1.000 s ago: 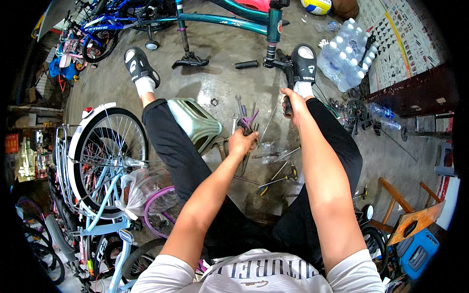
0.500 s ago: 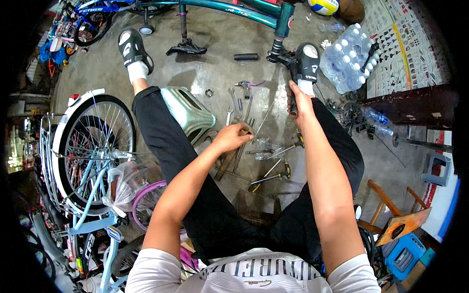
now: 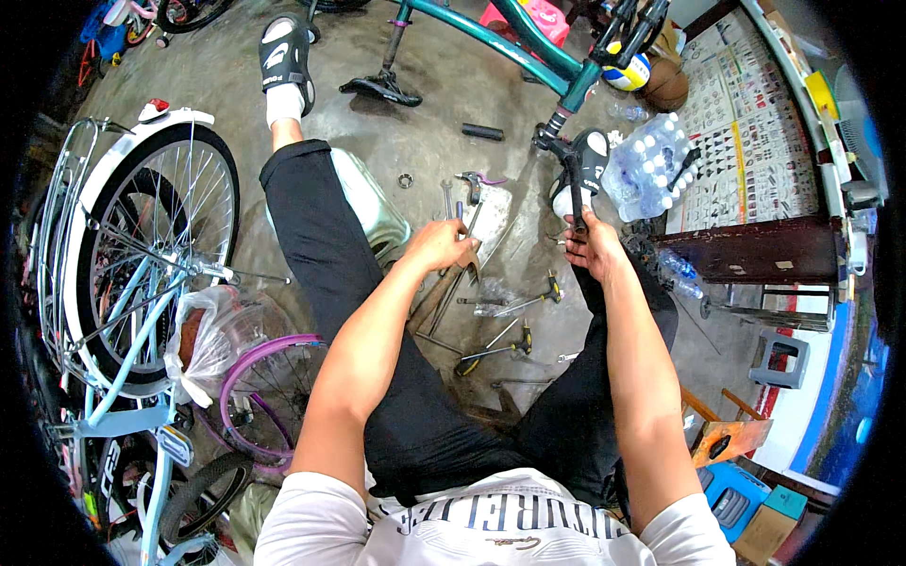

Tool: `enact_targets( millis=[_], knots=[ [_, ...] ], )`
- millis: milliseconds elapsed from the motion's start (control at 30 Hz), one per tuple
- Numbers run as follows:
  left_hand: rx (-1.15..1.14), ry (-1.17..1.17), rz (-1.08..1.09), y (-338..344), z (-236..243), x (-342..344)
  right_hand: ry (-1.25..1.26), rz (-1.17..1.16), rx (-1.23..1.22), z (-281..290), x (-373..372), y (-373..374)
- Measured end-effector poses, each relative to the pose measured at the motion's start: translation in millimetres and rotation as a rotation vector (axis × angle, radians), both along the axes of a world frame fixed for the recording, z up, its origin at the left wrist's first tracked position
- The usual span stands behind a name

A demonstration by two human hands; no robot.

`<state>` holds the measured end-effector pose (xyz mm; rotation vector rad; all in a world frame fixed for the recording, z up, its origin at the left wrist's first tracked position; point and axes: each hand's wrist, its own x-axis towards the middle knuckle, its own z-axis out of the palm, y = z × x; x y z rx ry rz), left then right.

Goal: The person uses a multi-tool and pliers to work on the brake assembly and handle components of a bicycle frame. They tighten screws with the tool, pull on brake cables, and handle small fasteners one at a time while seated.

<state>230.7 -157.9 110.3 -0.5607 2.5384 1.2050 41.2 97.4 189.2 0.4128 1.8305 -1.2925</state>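
Note:
My left hand (image 3: pixel 441 245) is closed over the tools on the floor, its fingertips pinching the edge of a thin whitish sheet (image 3: pixel 491 219); its material is unclear. Beneath and beside that hand lie a hammer (image 3: pixel 432 304), a wrench (image 3: pixel 447 196) and long rods. My right hand (image 3: pixel 595 249) holds the lower end of a dark handlebar (image 3: pixel 574 179), thumb against the bar and fingers curled beneath. That bar joins the front of a teal bicycle frame (image 3: pixel 536 58). A loose black handlebar grip (image 3: pixel 483 131) rests on the floor beyond my hands.
Yellow-and-black-handled tools (image 3: pixel 495 349) lie between my legs. A pale green stool (image 3: pixel 373 203) stands by my left leg. Wrapped water bottles (image 3: pixel 651 165) sit beyond my right foot. A bicycle wheel (image 3: pixel 156 250) and a purple rim (image 3: pixel 269 387) crowd the left.
The view has shifted. My right hand has loosened its wrap and turned its palm upward at the bar's end. The whitish sheet at my left hand, edge-on before, now shows its flat face.

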Motion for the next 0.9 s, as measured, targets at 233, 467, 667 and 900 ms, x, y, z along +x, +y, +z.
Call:
enact_targets(
  millis=[233, 467, 667, 900],
  knots=[
    [0.025, 0.090, 0.102, -20, 5, 9, 0.018, -0.090, 0.129, -34, 4, -8],
    [0.023, 0.072, 0.128, -20, 9, 4, 0.097, -0.122, 0.131, -48, 28, -8],
    [-0.024, 0.007, -0.026, -3, -6, -1, 0.029, -0.100, 0.038, -51, 23, -7],
    [-0.049, -0.062, -0.045, 0, -14, -2, 0.127, -0.138, 0.001, -40, 20, -14]
  ],
)
